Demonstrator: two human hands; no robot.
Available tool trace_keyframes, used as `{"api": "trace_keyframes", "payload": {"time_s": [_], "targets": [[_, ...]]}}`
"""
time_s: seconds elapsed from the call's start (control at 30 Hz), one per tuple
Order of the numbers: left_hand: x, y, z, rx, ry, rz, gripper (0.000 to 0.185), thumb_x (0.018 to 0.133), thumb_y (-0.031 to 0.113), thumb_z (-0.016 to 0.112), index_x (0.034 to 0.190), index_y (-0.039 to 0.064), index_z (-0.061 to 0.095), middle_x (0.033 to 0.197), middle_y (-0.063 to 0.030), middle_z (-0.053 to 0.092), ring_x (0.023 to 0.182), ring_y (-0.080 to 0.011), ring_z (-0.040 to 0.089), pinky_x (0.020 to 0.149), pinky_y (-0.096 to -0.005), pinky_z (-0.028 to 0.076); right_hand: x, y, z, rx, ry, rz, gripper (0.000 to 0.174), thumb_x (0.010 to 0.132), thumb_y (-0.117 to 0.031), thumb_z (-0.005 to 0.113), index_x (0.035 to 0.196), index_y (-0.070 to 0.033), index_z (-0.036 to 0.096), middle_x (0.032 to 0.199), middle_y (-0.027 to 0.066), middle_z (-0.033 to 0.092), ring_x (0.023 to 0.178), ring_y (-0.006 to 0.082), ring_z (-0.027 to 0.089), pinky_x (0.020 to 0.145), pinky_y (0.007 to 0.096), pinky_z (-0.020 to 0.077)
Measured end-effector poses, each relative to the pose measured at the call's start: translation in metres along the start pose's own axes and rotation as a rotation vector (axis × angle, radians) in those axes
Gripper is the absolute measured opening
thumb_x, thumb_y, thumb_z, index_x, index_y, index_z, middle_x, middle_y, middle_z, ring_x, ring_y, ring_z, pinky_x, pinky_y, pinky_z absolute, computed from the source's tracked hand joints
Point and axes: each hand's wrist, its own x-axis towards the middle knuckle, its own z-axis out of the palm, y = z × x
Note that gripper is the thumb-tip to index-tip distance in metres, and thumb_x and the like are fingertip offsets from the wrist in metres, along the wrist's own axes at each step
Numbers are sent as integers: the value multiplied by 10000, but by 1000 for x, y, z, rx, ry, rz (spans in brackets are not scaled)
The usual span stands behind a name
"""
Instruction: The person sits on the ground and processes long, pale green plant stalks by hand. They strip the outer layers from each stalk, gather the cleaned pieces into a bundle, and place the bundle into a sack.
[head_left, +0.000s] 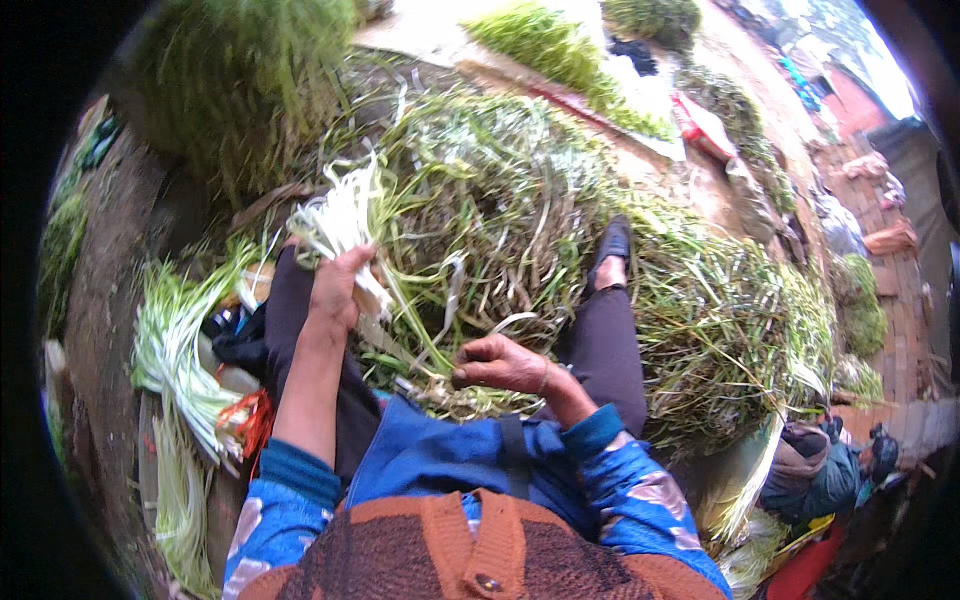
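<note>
My left hand (341, 289) is closed around a bunch of white and pale green leafy stalks (352, 206), raised above my left thigh. From that bunch a longer green stalk (412, 315) slants down towards my lap. My right hand (502, 365) has its thumb and fingers curled together at the lower end of this stalk. Loose trimmings (442, 394) lie just under my right hand, in front of my blue apron (450, 450). Between my legs spreads a large heap of tangled green leaves and stalks (510, 202).
Sorted pale stalks (176, 360) lie at my left, beside orange-red ties (247, 420). A big green bundle (247, 82) rises at the upper left. More greens (555, 52) lie beyond the heap. At the lower right is another person (817, 465), near a bundle of long stalks (750, 480).
</note>
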Motion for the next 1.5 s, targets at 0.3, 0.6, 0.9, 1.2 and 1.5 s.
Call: {"api": "trace_keyframes", "payload": {"time_s": [0.3, 0.6, 0.9, 1.2, 1.5], "targets": [[3, 32, -22, -219, 179, 127, 195, 838, 43, 685, 1024, 17, 636, 834, -82, 678, 609, -114, 595, 526, -263, 530, -28, 165, -94, -1345, -363, 1160, 417, 696, -238, 738, 1095, -119, 713, 1090, 143, 699, 1013, 298, 674, 873, 412, 536], [-2, 13, -8, -268, -22, -32, 226, 833, 48, 697, 1043, 31, 614, 864, -73, 667, 662, -130, 598, 557, -264, 525, 53, 27, 13, -658, 602, -199, 696, 843, -243, 745, 1414, -35, 407, 1299, 179, 585, 1192, 253, 569, 1004, 346, 443], [-26, -22, 24, 53, -106, -139, 233, 788, 85, 781, 970, 21, 652, 792, -35, 659, 606, -135, 598, 545, -273, 498, 73, 2, 33, -588, 794, -144, 246, 958, -271, 570, 951, -42, 658, 651, 154, 604, 590, 295, 613, 546, 404, 465], [-16, -23, 31, -84, -68, -205, 223, 860, 109, 697, 1052, 7, 648, 959, -98, 688, 811, -190, 688, 652, -387, 598, 74, 27, -154, -1030, 1263, 257, 348, 805, -332, 707, 1044, -86, 650, 990, 157, 654, 927, 334, 634, 809, 437, 508], [-16, -14, 43, -136, -34, -237, 189, 869, 106, 681, 1025, 51, 589, 820, -58, 644, 673, -155, 639, 571, -383, 586, 52, 101, -265, -784, 1327, 590, 1070, 681, -349, 764, 1516, -80, 151, 1428, 266, 388, 1235, 422, 500, 1026, 454, 441]]}}
